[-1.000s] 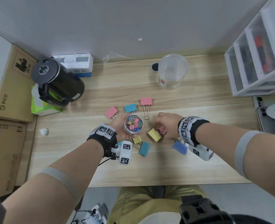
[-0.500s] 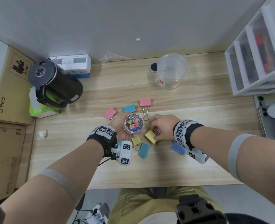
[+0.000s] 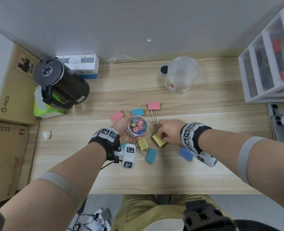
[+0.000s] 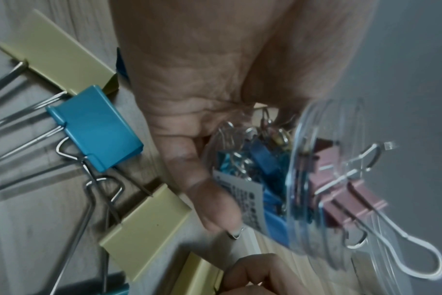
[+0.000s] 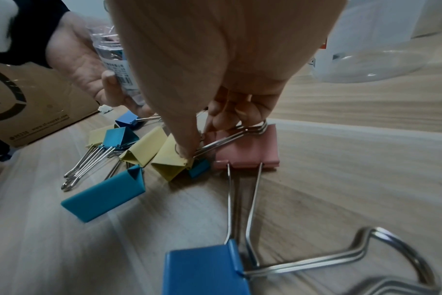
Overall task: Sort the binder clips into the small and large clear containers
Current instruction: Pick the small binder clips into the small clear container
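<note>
Left hand: the left hand [image 3: 125, 130], palm up, holds the small clear round container [image 3: 137, 126] of small coloured binder clips; thumb and fingers [image 4: 209, 191] curl round its wall.
Small container: at the centre of the pale wooden bench [image 3: 213, 172], raised in the palm, open mouth up; pink, blue and yellow small clips fill it to the rim.
Right hand: the right hand [image 3: 168, 131], at 3 o'clock of the small container, reaches down with fingers [image 5: 187, 153] bunched at a small teal binder clip [image 5: 199, 168]; the wrist view shows the tips touching its wire handle, though whether they grip it I cannot tell.
Small teal clip: on the bench, wedged between a large yellow binder clip [image 3: 159, 139] and a large pink binder clip [image 5: 245, 148].
Large clear container: the large clear round plastic tub [image 3: 181, 74] stands upright at 1 o'clock of the small container, well apart.
Other large clips: a second pink one [image 3: 153, 106] at 12 o'clock, a light blue one [image 3: 137, 111] and a third pink one [image 3: 117, 116] at 11 o'clock, a teal one [image 3: 151, 155] at 5 o'clock, a dark blue one [image 3: 185, 154] beneath the right wrist.
Surroundings: a black electric kettle [image 3: 59, 84] at 10 o'clock; a white drawer unit [image 3: 269, 64] at 2 o'clock.
</note>
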`<state>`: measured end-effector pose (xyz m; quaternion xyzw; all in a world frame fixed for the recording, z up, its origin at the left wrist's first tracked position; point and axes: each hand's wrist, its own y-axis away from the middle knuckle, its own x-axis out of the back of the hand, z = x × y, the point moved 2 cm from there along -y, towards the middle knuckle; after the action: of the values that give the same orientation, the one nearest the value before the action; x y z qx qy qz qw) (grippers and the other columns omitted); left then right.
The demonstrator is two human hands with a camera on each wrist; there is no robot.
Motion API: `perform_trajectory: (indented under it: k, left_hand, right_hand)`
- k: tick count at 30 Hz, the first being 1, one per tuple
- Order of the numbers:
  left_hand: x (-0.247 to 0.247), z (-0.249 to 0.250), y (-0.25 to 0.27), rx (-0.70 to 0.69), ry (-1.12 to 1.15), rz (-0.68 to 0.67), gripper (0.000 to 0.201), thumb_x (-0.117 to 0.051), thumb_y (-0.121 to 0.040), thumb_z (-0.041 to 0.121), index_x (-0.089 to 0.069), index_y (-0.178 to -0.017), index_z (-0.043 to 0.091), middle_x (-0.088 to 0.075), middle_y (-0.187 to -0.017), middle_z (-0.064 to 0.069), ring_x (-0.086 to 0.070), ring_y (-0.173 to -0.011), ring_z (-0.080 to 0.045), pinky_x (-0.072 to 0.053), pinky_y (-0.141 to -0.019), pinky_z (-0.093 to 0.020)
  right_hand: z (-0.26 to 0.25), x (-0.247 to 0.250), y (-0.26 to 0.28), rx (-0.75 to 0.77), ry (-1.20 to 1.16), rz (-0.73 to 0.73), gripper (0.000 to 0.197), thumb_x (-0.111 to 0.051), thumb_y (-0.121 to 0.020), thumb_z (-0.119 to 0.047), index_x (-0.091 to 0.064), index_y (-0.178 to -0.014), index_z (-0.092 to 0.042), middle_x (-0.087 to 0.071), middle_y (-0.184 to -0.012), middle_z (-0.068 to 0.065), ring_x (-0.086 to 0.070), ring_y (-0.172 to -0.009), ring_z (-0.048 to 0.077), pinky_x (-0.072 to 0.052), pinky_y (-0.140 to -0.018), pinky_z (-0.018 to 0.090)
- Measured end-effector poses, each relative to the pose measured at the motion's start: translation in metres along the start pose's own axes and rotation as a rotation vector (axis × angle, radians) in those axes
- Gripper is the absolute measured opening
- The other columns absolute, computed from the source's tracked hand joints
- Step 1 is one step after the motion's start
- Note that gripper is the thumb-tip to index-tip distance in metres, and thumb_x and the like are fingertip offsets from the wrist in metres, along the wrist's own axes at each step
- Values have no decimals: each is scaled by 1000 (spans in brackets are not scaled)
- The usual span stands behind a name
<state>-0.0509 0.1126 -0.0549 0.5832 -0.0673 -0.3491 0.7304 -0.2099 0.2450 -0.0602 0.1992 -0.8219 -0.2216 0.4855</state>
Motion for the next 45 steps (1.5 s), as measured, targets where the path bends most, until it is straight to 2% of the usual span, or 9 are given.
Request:
perform_trajectory:
  k: [7, 13, 18, 24, 32, 35, 40, 42, 45]
  left_hand:
    - [10, 3, 5, -15, 41, -6, 40, -47, -100, 41, -65, -110, 6, -65, -109, -22, -62, -95, -39, -54, -47, -29]
    - [12, 9, 10, -56, 47, 44, 44, -46, -101, 44, -66, -107, 5, -71, -98, -23, -70, -83, -38, -57, -50, -32]
    - [6, 14, 7, -82, 27, 93, 45, -46, -101, 43, -66, -115, 6, -72, -96, -19, -67, -96, -39, -59, -52, -33]
    - [1, 17, 11, -107, -2, 54, 47, -44, -101, 43, -66, -113, 3, -73, -93, -16, -69, -83, -35, -58, -51, -31]
    - [5, 12, 13, -88, -4, 47, 45, -45, -100, 42, -67, -115, 5, -73, -97, -15, -69, -87, -35, -57, -52, -30]
    - [6, 9, 12, -63, 1, 50, 47, -44, -100, 44, -68, -108, 4, -73, -98, -19, -67, -95, -39, -58, -52, -31]
    - [10, 5, 12, -41, 57, 24, 47, -46, -101, 46, -66, -113, 6, -69, -106, -24, -68, -98, -43, -57, -50, -32]
    - [13, 3, 11, -31, 64, -6, 47, -46, -100, 47, -66, -114, 7, -67, -111, -23, -64, -105, -42, -55, -50, -31]
    - [16, 1, 13, -29, 66, -9, 39, -49, -99, 41, -67, -109, 8, -69, -107, -21, -71, -92, -38, -56, -50, -31]
  right_hand:
    - [1, 17, -5, -23, -203, 111, 4, -58, -91, -23, -61, -90, -22, -57, -94, -8, -59, -69, 9, -54, -71, 35]
    - [2, 57, -10, -112, -433, 361, 4, -65, -88, -15, -67, -92, -16, -63, -80, -5, -55, -67, 8, -45, -71, 24]
    - [-20, 88, -17, -82, -629, 380, 8, -68, -87, -14, -68, -88, -21, -68, -80, -1, -62, -70, 11, -55, -71, 27]
    - [-54, 93, -29, 4, -735, 283, 13, -74, -83, -7, -71, -93, -14, -72, -81, 10, -65, -67, 16, -60, -72, 32]
    - [-51, 86, -23, -57, -887, 343, 10, -70, -84, -3, -70, -93, -9, -67, -74, 4, -64, -55, 8, -51, -56, 17]
    - [-28, 80, -17, -123, -697, 437, 8, -67, -85, -7, -69, -92, -11, -63, -78, -2, -58, -58, 3, -48, -61, 14]
    - [4, 40, -6, -202, -13, -40, 30, -74, -76, -21, -65, -105, -25, -64, -99, -8, -63, -92, 17, -52, -79, 29]
    - [8, 27, -3, -191, 37, -92, 37, -80, -74, -23, -63, -107, -24, -63, -101, -6, -62, -93, 18, -54, -82, 33]
    - [11, 17, -4, -155, 97, -28, 28, -77, -76, -22, -65, -101, -26, -64, -97, -5, -61, -91, 19, -54, -78, 33]
